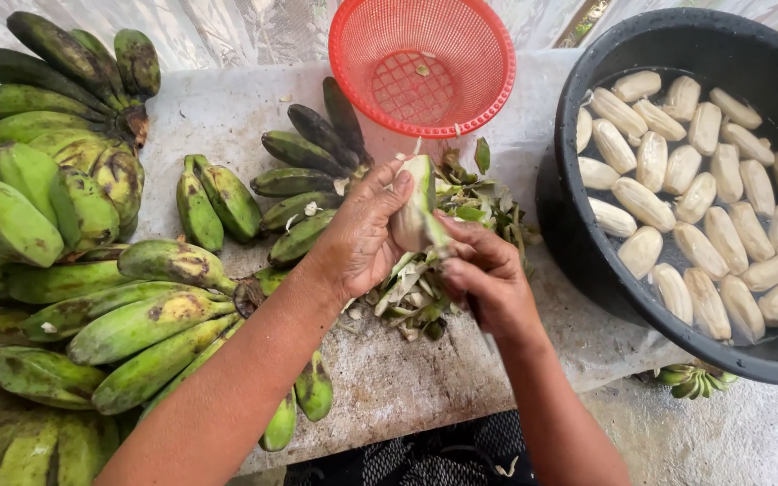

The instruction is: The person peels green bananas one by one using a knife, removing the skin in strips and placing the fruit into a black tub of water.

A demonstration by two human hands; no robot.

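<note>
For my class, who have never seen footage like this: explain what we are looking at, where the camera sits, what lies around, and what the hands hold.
There is no machine here, only a person's two bare hands. The single picture comes from a camera worn on the head, looking down. The left hand grips a partly peeled green banana; the right hand works at its lower end, and whether it holds a tool is hidden. Under them lies a heap of peelings on a worn table. Bunches of unpeeled green bananas fill the left side. A red plastic basket sits at the back. On the right, a black tub holds peeled bananas in water.
</note>
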